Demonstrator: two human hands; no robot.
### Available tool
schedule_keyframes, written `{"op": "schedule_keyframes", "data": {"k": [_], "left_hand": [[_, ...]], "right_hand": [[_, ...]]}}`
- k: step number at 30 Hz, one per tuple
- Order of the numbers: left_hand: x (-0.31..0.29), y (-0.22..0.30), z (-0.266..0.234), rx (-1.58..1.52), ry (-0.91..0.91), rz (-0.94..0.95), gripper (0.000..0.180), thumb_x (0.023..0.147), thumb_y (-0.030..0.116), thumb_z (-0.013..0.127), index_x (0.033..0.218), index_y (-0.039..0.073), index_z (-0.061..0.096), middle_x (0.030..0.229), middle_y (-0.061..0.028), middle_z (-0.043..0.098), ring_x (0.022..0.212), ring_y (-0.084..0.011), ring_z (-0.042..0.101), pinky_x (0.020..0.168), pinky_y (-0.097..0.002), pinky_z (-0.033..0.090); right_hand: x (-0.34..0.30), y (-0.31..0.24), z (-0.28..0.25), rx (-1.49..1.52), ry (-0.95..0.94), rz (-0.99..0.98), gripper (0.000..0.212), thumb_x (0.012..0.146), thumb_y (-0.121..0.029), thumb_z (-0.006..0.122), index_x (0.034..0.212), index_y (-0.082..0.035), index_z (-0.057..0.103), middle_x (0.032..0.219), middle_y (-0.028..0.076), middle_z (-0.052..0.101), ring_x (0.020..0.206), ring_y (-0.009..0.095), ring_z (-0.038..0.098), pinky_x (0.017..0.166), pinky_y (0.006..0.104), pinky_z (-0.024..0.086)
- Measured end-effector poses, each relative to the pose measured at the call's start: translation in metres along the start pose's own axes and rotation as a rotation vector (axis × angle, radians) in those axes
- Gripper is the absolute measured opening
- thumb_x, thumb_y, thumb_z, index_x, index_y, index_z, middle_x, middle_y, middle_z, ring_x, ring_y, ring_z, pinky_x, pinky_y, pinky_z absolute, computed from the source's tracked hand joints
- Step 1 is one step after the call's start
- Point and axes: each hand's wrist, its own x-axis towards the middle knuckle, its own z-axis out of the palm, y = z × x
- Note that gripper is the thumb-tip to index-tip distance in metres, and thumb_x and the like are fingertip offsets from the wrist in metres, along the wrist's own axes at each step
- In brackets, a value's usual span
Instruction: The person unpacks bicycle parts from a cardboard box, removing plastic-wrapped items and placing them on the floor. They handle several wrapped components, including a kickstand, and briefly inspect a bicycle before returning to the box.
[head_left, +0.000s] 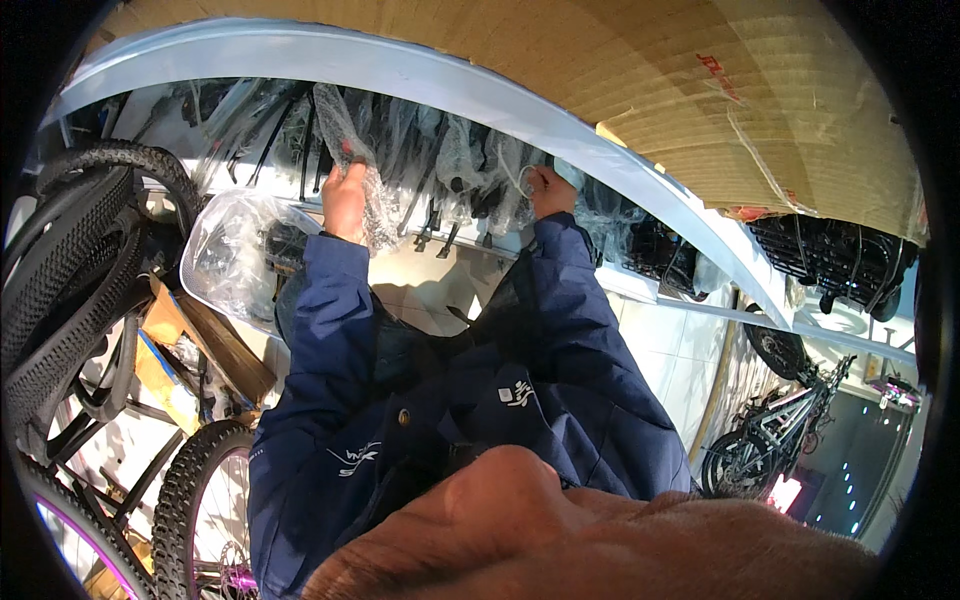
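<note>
My left hand (345, 203) is closed around a bubble-wrapped bundle (376, 205), which stands upright along its fingers; what lies inside the wrap cannot be made out. Over to the right, my right hand (553, 192) is curled, its fingertips pinching clear plastic wrap (524, 180) at the shelf's front. Between and behind both hands lies a dense row of thin black parts in clear plastic (455, 180), their dark ends poking out over the edge.
A pale metal shelf beam (400, 68) arches above my hands, with cardboard boxes (640, 60) over it. To the left are a white bin of clear plastic (228, 250), black tyres (75, 270) and a knobby bicycle wheel (180, 510). Bicycles (775, 430) stand at right.
</note>
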Motion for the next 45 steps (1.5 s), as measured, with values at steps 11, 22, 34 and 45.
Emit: {"op": "schedule_keyframes", "data": {"k": [11,22,34,45], "left_hand": [[0.001,-0.002,0.006,-0.008,0.035,0.036,0.075,0.094,0.026,0.069,0.147,-0.014,0.035,0.145,-0.0216,0.051,0.133,-0.0289,0.050,0.111,-0.0360,0.036],[0.019,-0.041,0.002,-0.070,-0.058,0.177,0.019,0.095,0.013,0.063,0.107,-0.002,0.066,0.091,-0.0022,0.067,0.078,-0.0097,0.056,0.069,-0.0279,0.046],[0.029,-0.061,0.007,-0.054,-0.144,-0.020,0.013,0.101,0.014,0.061,0.107,0.003,0.062,0.092,-0.0075,0.069,0.073,-0.0159,0.066,0.066,-0.0302,0.054],[0.018,-0.067,0.016,-0.318,-0.153,-0.061,0.028,0.101,0.006,0.048,0.127,0.003,0.057,0.106,-0.0062,0.066,0.087,-0.0149,0.062,0.075,-0.0302,0.052]], "right_hand": [[0.041,0.081,0.016,0.188,0.204,-0.003,0.032,0.096,-0.034,0.063,0.104,-0.003,0.071,0.092,0.014,0.074,0.076,0.030,0.070,0.069,0.0405,0.056],[0.019,-0.099,0.096,-0.224,-0.452,0.163,0.070,0.086,-0.059,0.062,0.117,0.004,0.062,0.118,0.026,0.067,0.106,0.046,0.064,0.091,0.0508,0.053],[-0.044,-0.105,0.015,-0.006,-0.102,-0.161,0.044,0.085,-0.013,0.061,0.128,-0.006,0.059,0.099,0.025,0.069,0.086,0.045,0.067,0.078,0.0523,0.054],[-0.102,-0.223,0.001,0.118,-0.138,-0.384,0.061,0.081,-0.002,0.064,0.141,-0.003,0.052,0.097,0.018,0.057,0.090,0.036,0.057,0.081,0.0435,0.051]]}}
